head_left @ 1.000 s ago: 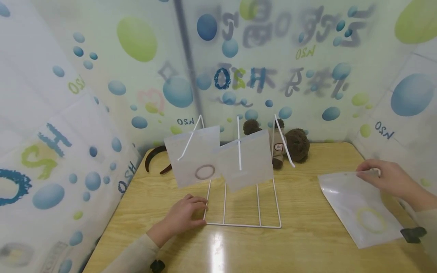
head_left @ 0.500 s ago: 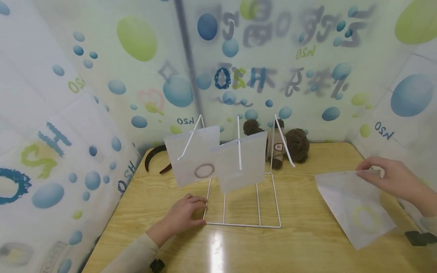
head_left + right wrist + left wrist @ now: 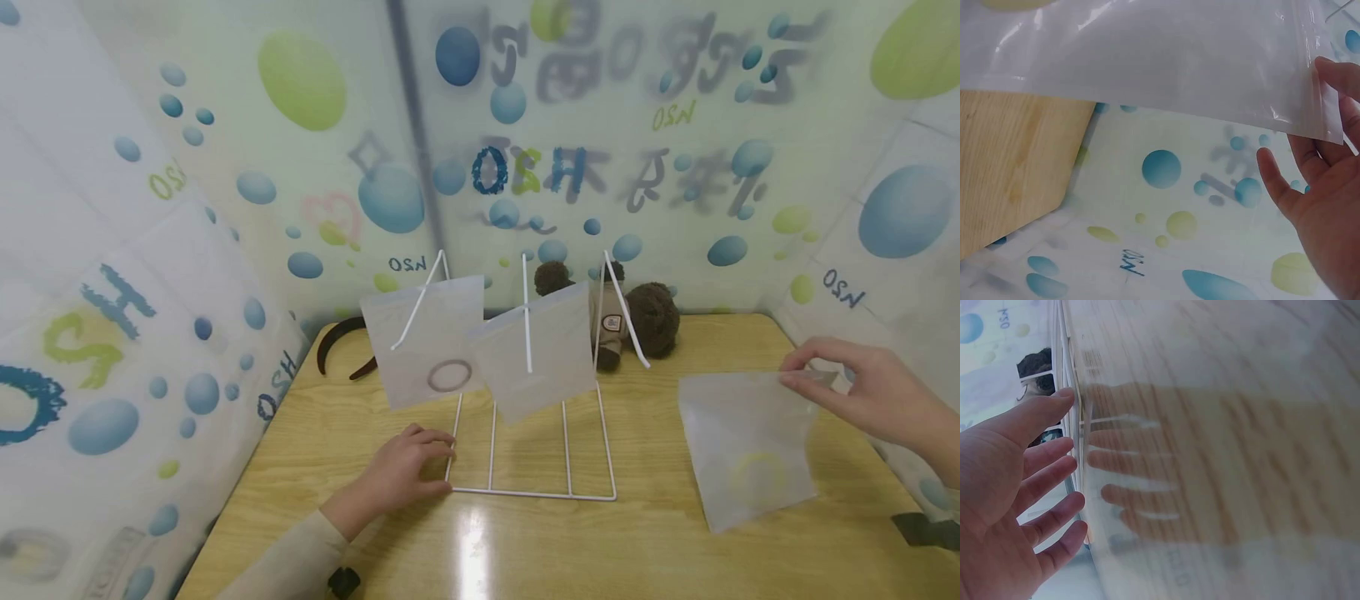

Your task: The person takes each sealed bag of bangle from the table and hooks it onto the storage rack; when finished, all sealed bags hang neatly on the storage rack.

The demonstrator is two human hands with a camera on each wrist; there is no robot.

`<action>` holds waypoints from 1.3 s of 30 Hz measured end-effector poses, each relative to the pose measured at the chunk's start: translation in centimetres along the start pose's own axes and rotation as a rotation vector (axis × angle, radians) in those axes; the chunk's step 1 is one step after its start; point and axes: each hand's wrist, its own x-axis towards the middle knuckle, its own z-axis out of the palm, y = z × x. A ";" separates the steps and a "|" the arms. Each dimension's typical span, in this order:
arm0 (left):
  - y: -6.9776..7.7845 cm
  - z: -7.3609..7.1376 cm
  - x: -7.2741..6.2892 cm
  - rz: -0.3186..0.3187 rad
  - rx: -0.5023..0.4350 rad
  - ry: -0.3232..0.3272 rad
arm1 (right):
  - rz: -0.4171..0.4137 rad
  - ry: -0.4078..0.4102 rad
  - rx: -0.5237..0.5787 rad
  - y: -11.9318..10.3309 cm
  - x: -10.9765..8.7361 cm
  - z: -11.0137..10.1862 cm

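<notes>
My right hand (image 3: pixel 877 387) pinches the top corner of a translucent plastic bag (image 3: pixel 742 433), which hangs over the table's right side. A pale yellow ring (image 3: pixel 759 479) shows at its lower part. In the right wrist view, thumb and fingers grip the bag's edge (image 3: pixel 1325 94). My left hand (image 3: pixel 401 467) rests its relaxed fingers against the left side of a white wire rack's base (image 3: pixel 532 494). Two similar bags hang on the rack's prongs: the left bag (image 3: pixel 420 342) shows a brownish ring (image 3: pixel 449 376), while the middle bag (image 3: pixel 540 350) looks plain. The right prong (image 3: pixel 626 312) carries no bag.
A brown plush toy (image 3: pixel 654 318) lies behind the rack's right side. Partly behind the left bag is a dark curved headband (image 3: pixel 333 342). Printed wall sheets (image 3: pixel 667 200) enclose the wooden table (image 3: pixel 675 558) at the back and sides.
The right hand has moved the bag with the yellow ring leftward, and the bag now hangs more upright. The middle bag has swung slightly. The left hand stays at the rack.
</notes>
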 end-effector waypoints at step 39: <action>0.0 0.0 0.1 -0.014 -0.005 -0.011 | -0.485 0.087 0.316 -12.1 4.5 -0.4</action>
